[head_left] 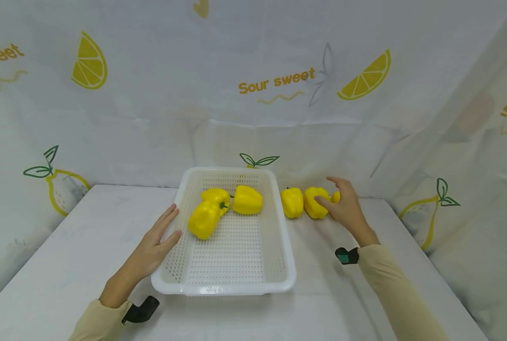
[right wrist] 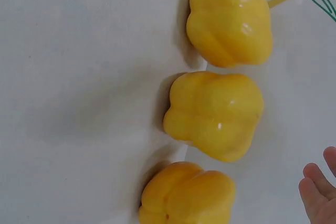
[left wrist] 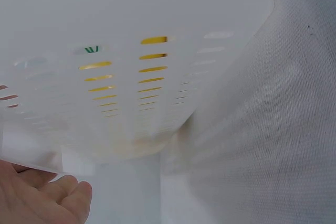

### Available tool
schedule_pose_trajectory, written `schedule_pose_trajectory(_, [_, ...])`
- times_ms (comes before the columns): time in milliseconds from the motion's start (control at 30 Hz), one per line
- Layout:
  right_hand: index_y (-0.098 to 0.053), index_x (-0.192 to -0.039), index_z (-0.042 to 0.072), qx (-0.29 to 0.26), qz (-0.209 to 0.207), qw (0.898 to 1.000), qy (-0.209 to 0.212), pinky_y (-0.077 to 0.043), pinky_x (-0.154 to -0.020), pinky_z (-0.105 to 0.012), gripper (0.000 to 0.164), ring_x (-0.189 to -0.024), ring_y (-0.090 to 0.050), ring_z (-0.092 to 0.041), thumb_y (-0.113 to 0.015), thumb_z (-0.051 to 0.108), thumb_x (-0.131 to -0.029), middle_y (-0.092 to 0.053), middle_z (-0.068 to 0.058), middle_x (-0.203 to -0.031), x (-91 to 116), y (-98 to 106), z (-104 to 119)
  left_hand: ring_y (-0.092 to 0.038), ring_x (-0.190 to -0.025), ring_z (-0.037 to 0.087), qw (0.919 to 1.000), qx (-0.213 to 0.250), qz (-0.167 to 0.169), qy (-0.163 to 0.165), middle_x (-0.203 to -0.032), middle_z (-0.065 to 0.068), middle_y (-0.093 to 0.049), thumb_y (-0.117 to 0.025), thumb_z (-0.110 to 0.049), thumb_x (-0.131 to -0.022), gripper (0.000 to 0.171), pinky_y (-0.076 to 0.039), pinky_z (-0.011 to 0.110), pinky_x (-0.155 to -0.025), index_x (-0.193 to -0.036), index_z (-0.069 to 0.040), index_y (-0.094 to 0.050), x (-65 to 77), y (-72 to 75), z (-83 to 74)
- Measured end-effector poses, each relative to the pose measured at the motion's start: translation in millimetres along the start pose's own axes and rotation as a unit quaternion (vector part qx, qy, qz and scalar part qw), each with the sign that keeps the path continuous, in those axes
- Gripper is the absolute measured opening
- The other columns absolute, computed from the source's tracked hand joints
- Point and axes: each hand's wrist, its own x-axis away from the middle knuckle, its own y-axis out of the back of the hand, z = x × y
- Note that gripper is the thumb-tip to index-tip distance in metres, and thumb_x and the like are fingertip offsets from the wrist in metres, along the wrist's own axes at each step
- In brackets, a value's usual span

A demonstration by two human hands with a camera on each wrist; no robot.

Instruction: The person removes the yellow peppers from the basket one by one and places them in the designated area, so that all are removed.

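A white perforated plastic basket point(head_left: 225, 290) stands on the table, with three yellow bell peppers point(head_left: 247, 200) in its far left and middle part. My left hand point(head_left: 153, 248) holds the basket's left rim, thumb over the edge and fingers along the outside; the left wrist view shows fingers point(left wrist: 65, 195) under the rim. To the basket's right, three more yellow bell peppers point(right wrist: 215, 114) lie in a row. Over the right end of that row hovers my right hand point(head_left: 342, 208), thumb and fingers spread, partly hiding the last pepper. Nothing is in its grasp.
The white table point(head_left: 330, 308) meets a white cloth backdrop point(head_left: 151, 94) with lemon prints close behind the basket and the row. Cloth also hangs along both sides. Black wrist cameras point(head_left: 141, 310) sit at my cuffs.
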Motion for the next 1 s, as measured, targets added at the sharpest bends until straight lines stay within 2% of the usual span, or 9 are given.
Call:
schedule_pose_trajectory(400, [-0.044,-0.144,0.001,0.005,0.008,0.999,0.051,-0.04,-0.106,-0.065,0.064,-0.131,-0.043,-0.045,-0.073,0.022,-0.09,-0.041,-0.026,-0.148,3,-6,31,-0.007,-0.152,0.046,1.0,-0.003,-0.001,0.002,-0.167,0.018,-0.008,-0.049,-0.023,-0.104,0.063,-0.014,0.072,-0.116,-0.156,0.0,-0.022,-0.6,-0.1,0.7])
schedule_pose_trajectory(700, [-0.046,-0.144,0.005,-0.007,0.038,0.997,0.071,-0.039,-0.109,-0.064,0.065,-0.132,-0.044,-0.044,-0.075,0.023,-0.089,-0.042,-0.022,-0.149,3,-11,51,-0.008,-0.153,0.045,1.0,-0.006,-0.001,0.003,-0.167,0.016,-0.008,-0.05,-0.025,-0.104,0.064,-0.014,0.072,-0.116,-0.157,-0.001,-0.022,-0.9,0.6,1.3])
schedule_pose_trajectory(1000, [-0.047,-0.144,0.006,0.009,0.058,0.993,0.104,-0.04,-0.109,-0.063,0.067,-0.133,-0.046,-0.04,-0.076,0.028,-0.088,-0.046,-0.018,-0.148,4,-12,69,-0.008,-0.153,0.045,1.0,-0.008,-0.002,0.003,-0.167,0.017,-0.008,-0.049,-0.024,-0.104,0.063,-0.014,0.071,-0.116,-0.156,-0.001,-0.022,-0.9,0.5,0.7])
